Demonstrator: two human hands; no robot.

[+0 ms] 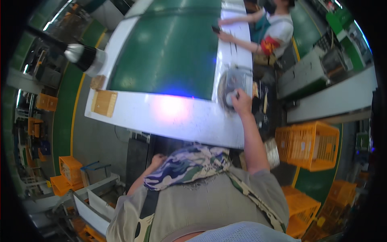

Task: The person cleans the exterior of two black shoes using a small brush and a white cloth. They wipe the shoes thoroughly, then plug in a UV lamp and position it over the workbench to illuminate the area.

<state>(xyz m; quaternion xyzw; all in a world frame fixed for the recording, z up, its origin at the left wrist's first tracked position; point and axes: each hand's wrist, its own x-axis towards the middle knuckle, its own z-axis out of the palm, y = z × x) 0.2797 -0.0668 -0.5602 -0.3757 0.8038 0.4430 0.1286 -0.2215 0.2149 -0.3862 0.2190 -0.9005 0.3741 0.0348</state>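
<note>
My right hand (242,103) reaches over the right edge of a white table (197,123). Its fingers are closed, with a small dark bit showing at their tips; what they hold cannot be made out. Right beside them is a pale round thing (230,98), at the near end of a clear plastic container or bag (238,78) lying on the table. My left hand (158,160) hangs low near my waist, left of my camouflage apron (187,163). It is small and blurred, and its fingers do not show clearly.
A green conveyor belt (167,52) runs away along the table. At the far right a co-worker (278,30) leans in with a dark phone-like object (216,29). A brown wooden block (104,103) sits at the left corner, below a black-and-white lamp (85,57). Orange crates (308,145) stand right.
</note>
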